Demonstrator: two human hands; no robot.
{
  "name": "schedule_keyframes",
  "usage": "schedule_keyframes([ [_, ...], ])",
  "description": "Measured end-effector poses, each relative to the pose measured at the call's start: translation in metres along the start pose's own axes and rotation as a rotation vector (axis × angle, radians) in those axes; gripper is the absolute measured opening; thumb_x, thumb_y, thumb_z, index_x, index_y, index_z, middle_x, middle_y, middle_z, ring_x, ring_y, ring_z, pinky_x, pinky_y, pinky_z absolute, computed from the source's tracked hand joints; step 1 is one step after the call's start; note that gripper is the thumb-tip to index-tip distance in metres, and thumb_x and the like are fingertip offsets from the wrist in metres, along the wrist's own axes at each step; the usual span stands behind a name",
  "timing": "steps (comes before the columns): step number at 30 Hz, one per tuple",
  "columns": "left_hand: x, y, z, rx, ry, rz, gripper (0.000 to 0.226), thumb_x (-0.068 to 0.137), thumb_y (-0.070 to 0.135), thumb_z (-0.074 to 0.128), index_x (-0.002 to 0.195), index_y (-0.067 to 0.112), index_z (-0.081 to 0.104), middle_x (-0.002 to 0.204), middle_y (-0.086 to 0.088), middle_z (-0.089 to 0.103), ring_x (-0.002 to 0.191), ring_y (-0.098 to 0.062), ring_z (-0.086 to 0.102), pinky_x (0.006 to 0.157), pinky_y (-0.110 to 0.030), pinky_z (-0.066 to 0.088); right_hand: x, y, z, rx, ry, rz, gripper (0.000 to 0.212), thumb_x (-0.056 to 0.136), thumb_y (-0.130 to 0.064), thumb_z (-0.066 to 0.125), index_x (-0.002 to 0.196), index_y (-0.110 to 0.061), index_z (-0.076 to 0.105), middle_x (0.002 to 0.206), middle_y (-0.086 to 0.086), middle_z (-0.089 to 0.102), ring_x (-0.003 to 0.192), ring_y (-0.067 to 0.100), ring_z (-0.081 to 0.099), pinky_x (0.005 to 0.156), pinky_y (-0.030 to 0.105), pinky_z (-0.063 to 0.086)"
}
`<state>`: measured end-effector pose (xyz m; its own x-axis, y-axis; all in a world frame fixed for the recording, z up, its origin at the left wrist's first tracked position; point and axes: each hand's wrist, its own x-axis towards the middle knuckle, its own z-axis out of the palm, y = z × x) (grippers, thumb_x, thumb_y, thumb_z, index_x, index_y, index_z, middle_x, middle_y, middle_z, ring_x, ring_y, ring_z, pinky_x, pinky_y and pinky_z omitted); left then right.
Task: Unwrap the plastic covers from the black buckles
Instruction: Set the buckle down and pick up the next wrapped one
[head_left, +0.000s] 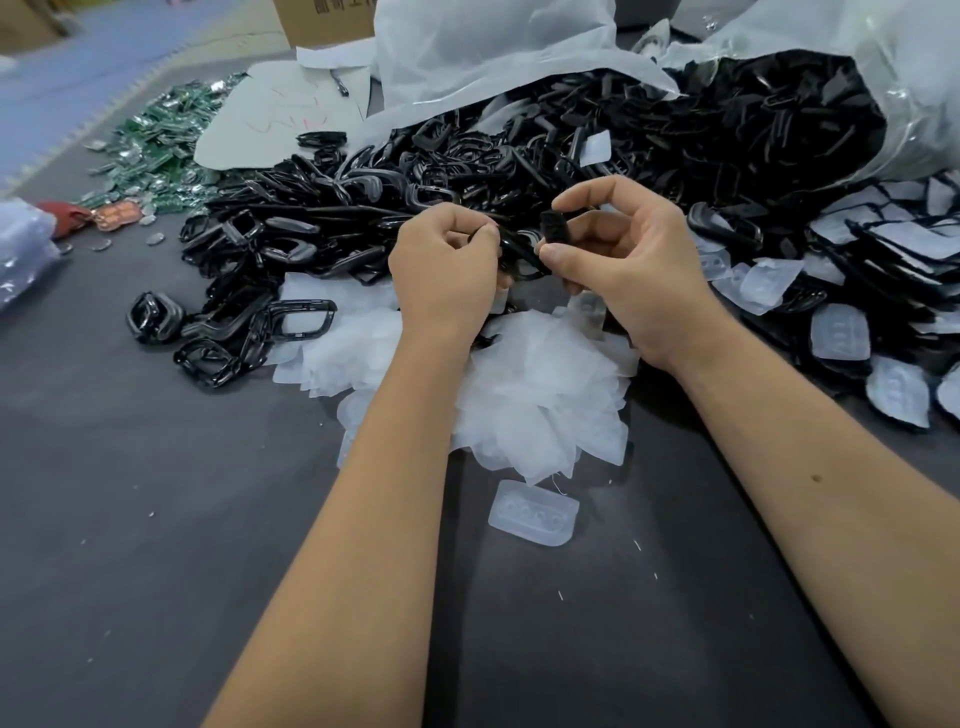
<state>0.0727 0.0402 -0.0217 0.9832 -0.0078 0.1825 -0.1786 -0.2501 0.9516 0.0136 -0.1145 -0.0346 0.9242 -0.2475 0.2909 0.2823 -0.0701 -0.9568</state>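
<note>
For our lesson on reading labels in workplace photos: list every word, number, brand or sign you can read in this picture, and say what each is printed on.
Nothing can be read in full.
Cardboard box: dark printed characters, cut off by the top edge, unreadable.
Grey sheet: faint pink scribbles, not legible.
Loose plastic cover: moulded bumps, no text.
Buckle held by left hand and right hand: no marking visible.

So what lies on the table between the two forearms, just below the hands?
In the head view, a heap of clear plastic covers lies there; one loose cover sits nearer the camera.
</note>
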Motion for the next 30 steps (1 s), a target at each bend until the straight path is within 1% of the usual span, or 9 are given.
schedule_keyframes([
  [2,-0.0012,0.0006,-0.0004,-0.023,0.018,-0.008,0.013,0.091,0.004,0.063,0.083,0.01,0.07,0.067,-0.015,0.069,0.05,-0.019,0.07,0.069,-0.049,0.064,0.0003,0.0002,-0.0008,-0.004,0.004,-0.008,0.029,0.085,0.0,0.082,0.108,-0.006,0.067,0.08,-0.001,0.073,0.075,0.016,0.069,0.07,0.026,0.055],
  [6,-0.0005,0.0008,-0.0018,-0.137,0.044,-0.063,0.014,0.089,-0.004,0.064,0.083,0.007,0.069,0.058,-0.001,0.059,0.054,-0.02,0.072,0.073,-0.047,0.065,0.0006,0.0014,-0.0003,-0.035,0.011,-0.033,0.018,0.086,-0.002,0.082,0.094,-0.016,0.074,0.082,-0.003,0.074,0.075,0.01,0.069,0.07,0.02,0.054],
  [11,-0.0007,0.002,-0.0007,-0.213,0.022,-0.115,0.015,0.084,-0.01,0.067,0.081,0.005,0.065,0.062,-0.005,0.061,0.067,-0.024,0.076,0.071,-0.037,0.065,0.0029,0.0043,-0.0008,-0.073,0.074,-0.021,0.022,0.095,-0.001,0.069,0.11,-0.014,0.08,0.075,-0.007,0.072,0.063,0.007,0.058,0.063,0.021,0.05],
  [13,-0.0012,0.0023,-0.0003,-0.259,-0.007,-0.138,0.015,0.084,-0.013,0.066,0.086,0.002,0.067,0.064,-0.005,0.066,0.068,-0.024,0.077,0.072,-0.035,0.065,0.0034,0.0051,-0.0005,-0.121,0.086,-0.014,0.023,0.095,-0.003,0.07,0.112,-0.015,0.079,0.076,-0.006,0.073,0.062,0.006,0.06,0.063,0.021,0.051],
  [16,-0.002,0.0025,0.0001,-0.283,-0.044,-0.141,0.018,0.086,-0.013,0.064,0.094,0.0,0.073,0.064,-0.004,0.068,0.067,-0.022,0.077,0.074,-0.033,0.065,0.0025,0.0051,0.002,-0.215,0.104,-0.037,0.015,0.089,-0.008,0.078,0.102,-0.015,0.076,0.079,0.004,0.074,0.061,0.008,0.063,0.061,0.022,0.051],
  [19,-0.0022,0.0034,-0.0005,-0.285,-0.056,-0.154,0.02,0.088,-0.013,0.063,0.093,0.001,0.076,0.074,-0.01,0.073,0.069,-0.021,0.077,0.069,-0.027,0.063,0.0025,0.005,0.0029,-0.238,0.125,-0.049,0.013,0.089,-0.006,0.075,0.095,-0.017,0.079,0.079,0.002,0.075,0.062,0.006,0.065,0.06,0.02,0.051],
  [22,-0.0018,0.0031,-0.0002,-0.287,-0.072,-0.17,0.025,0.089,-0.013,0.059,0.093,0.003,0.077,0.082,-0.012,0.077,0.071,-0.019,0.078,0.071,-0.029,0.064,0.0023,0.0041,0.004,-0.263,0.138,-0.059,0.021,0.093,-0.005,0.067,0.096,-0.021,0.081,0.08,0.004,0.076,0.055,0.007,0.062,0.054,0.022,0.05],
  [25,-0.0015,0.0026,0.0006,-0.315,-0.094,-0.167,0.027,0.089,-0.015,0.056,0.096,0.0,0.077,0.084,-0.014,0.075,0.073,-0.018,0.078,0.074,-0.031,0.064,0.0023,0.0049,0.0053,-0.307,0.135,-0.062,0.02,0.096,-0.007,0.066,0.097,-0.022,0.08,0.078,0.003,0.075,0.046,0.013,0.062,0.048,0.024,0.049],
  [30,-0.003,0.0035,0.0012,-0.33,-0.15,-0.149,0.027,0.089,-0.017,0.053,0.093,-0.001,0.075,0.077,-0.012,0.075,0.074,-0.028,0.078,0.072,-0.029,0.063,0.0011,0.0045,0.005,-0.279,0.116,-0.067,0.019,0.093,-0.002,0.07,0.109,-0.012,0.073,0.075,0.003,0.071,0.052,0.02,0.067,0.05,0.03,0.056],
])
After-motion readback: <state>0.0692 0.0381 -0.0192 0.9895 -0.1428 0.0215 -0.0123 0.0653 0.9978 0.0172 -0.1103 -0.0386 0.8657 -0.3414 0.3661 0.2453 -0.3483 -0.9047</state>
